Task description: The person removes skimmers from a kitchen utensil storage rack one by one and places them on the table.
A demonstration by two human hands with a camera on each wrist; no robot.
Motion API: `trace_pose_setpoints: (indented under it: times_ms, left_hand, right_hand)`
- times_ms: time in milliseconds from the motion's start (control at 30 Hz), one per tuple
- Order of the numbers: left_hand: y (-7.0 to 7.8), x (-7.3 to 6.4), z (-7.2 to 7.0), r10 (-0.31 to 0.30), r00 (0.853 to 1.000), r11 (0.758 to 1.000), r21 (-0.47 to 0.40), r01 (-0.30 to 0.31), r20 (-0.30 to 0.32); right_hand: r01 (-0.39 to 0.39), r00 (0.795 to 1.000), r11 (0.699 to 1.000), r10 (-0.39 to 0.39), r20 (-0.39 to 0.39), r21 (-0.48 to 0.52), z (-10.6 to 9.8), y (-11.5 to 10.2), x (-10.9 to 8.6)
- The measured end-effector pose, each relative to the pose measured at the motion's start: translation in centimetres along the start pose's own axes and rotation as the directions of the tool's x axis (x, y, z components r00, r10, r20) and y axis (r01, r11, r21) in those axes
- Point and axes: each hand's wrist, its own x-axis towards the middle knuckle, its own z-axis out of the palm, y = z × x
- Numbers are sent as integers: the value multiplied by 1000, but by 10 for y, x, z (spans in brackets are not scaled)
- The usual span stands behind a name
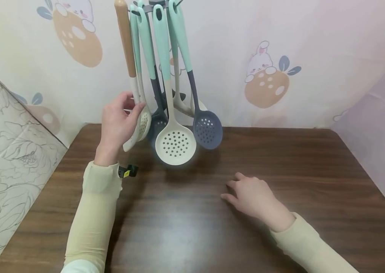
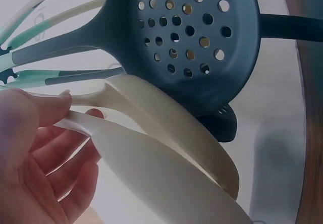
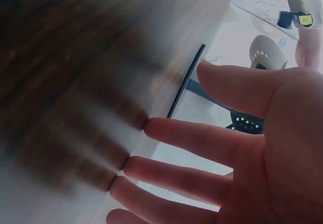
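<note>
My left hand (image 1: 117,121) pinches the white neck of a utensil with a wood-coloured handle (image 1: 126,38), on the left side of a hanging cluster. In the left wrist view its broad, smooth white head (image 2: 146,171) runs below the fingers, alongside a cream slotted utensil (image 2: 166,113). Beside these hang a white skimmer (image 1: 176,131) and a dark blue skimmer (image 1: 209,138), both with mint handles. My right hand (image 1: 252,195) rests on the wooden table, palm down, fingers relaxed and holding nothing; in the right wrist view its fingertips touch the tabletop.
A dark rack top (image 1: 151,7) carries the utensils near the back of the table (image 1: 298,163). A dark base bar (image 3: 186,80) shows in the right wrist view. A patterned curtain (image 1: 219,45) hangs behind, with a flower-print panel (image 1: 11,163) at the left.
</note>
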Motion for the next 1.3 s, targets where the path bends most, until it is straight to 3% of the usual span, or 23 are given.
trace_pose_setpoints:
  times_ms: [367,767,1100,1300]
  left_hand:
    - [7,-3,-4,-11,1000,1000,6,10,18]
    - [12,-1,-6,-23,1000,999,44,22,20]
    - [10,2,-14,12,1000,998,56,-12,-6]
    - [13,2,-16,-10,1000,999,50,10,11]
  right_hand:
    - [13,999,1000,-13,44,-16,-5,1,-4]
    - [46,999,996,-46,3,-77,-9,8,-10]
    - [50,998,996,-48,31,-79,-15,7,-9]
    - [57,998,994,-56,22,-90,-16,10,-11]
